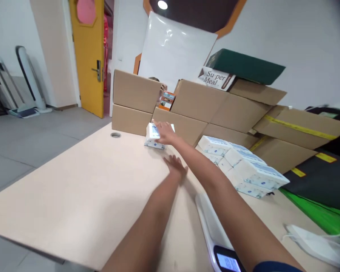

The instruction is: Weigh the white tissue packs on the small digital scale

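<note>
My right hand (166, 133) reaches far across the pale table (73, 189) and lies on a white tissue pack with blue print (153, 138), fingers closed over its top, right in front of the cardboard boxes. Nearer to me, my left hand (174, 165) rests flat on the table with its fingers stretched out, holding nothing. A heap of several similar white tissue packs (243, 168) lies to the right of both arms.
Stacked cardboard boxes (192, 109) wall off the table's far side, with a green folder (243, 66) and a whiteboard behind. A white digital scale (218, 238) sits under my right forearm. A yellow door (87, 56) stands at the back left.
</note>
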The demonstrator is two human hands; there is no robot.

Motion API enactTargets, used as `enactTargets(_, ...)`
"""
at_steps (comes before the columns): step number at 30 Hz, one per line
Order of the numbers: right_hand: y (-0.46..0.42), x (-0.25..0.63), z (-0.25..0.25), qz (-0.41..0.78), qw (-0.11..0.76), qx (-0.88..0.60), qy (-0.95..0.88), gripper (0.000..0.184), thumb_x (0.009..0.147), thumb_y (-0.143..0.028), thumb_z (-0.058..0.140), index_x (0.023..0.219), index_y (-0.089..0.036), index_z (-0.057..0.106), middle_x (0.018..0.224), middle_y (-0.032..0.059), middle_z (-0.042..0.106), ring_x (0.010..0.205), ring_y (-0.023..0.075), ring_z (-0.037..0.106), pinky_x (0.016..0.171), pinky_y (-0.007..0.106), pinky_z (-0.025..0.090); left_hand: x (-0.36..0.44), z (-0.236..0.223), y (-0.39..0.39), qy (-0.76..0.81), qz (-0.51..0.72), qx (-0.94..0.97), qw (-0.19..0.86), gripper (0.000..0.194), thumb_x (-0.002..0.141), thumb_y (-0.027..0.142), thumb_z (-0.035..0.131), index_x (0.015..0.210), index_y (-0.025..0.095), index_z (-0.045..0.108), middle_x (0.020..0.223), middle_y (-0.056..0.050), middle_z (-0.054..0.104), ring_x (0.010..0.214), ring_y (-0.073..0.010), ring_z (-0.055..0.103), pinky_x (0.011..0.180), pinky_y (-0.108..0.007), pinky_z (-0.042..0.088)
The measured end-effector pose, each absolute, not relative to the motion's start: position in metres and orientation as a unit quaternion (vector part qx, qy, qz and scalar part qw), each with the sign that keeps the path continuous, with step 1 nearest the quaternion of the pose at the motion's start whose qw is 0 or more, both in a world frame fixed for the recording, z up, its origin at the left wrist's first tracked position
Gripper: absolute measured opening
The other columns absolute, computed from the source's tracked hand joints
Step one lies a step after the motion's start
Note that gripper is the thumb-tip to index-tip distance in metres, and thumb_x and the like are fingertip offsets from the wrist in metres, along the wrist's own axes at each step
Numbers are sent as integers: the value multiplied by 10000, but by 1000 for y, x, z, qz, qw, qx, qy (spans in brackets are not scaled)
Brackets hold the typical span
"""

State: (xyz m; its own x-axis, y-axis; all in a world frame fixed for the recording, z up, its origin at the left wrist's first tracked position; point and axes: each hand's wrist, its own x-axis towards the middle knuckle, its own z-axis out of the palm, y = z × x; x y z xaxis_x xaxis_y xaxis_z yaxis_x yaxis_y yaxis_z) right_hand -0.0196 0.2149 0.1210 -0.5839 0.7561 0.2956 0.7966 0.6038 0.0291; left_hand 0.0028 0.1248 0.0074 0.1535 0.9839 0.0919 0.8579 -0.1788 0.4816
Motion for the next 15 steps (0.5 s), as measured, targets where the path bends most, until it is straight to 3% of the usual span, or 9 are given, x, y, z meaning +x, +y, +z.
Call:
enactTargets(2,181,12,129,-100,156,-405,-895,1230,838,-389,927,1866,-182,283,1738,280,532,1580,475,524,1357,669,363,-19,6,129,657,167,719,153,535,1112,513,770,1598,311,683,1757,-130,591,1652,-392,549,1362,-640,489)
enactTargets(3,158,34,131,-120,178,-383,-898,1211,856,-434,910,1867,-186,293,1730,278,528,1540,484,540,1328,681,392,-30,5,129,672,158,708,149,589,1135,502,668,1680,281,642,1845,-187,501,1759,-470,407,1430,-727,350)
enactTargets(5,103,88,130,-184,226,-317,-903,1020,940,-453,808,1842,-245,380,1686,238,561,1476,472,563,1300,705,399,-50,6,126,684,143,700,146,731,1131,499,527,1804,214,510,1916,-212,383,1831,-488,238,1476,-769,167)
enactTargets(7,39,145,125,-219,246,-293,-897,910,996,-416,730,1840,-338,398,1646,184,591,1459,446,572,1299,703,391,-62,9,121,690,122,700,141,824,1095,494,527,1852,190,416,1956,-193,276,1854,-428,195,1506,-684,117)
enactTargets(10,-42,216,119,-176,206,-358,-893,992,974,-536,787,1856,-337,380,1653,184,593,1462,463,576,1265,681,442,-61,15,116,700,101,696,126,827,1143,490,335,1852,63,358,1970,-257,165,1866,-441,124,1490,-714,57)
enactTargets(15,-83,283,107,-34,123,-467,-875,1121,903,-703,868,1846,-290,426,1611,190,648,1429,468,598,1213,625,522,-46,15,116,713,68,689,108,864,1160,548,237,1881,72,258,1985,-256,103,1867,-458,79,1453,-784,54)
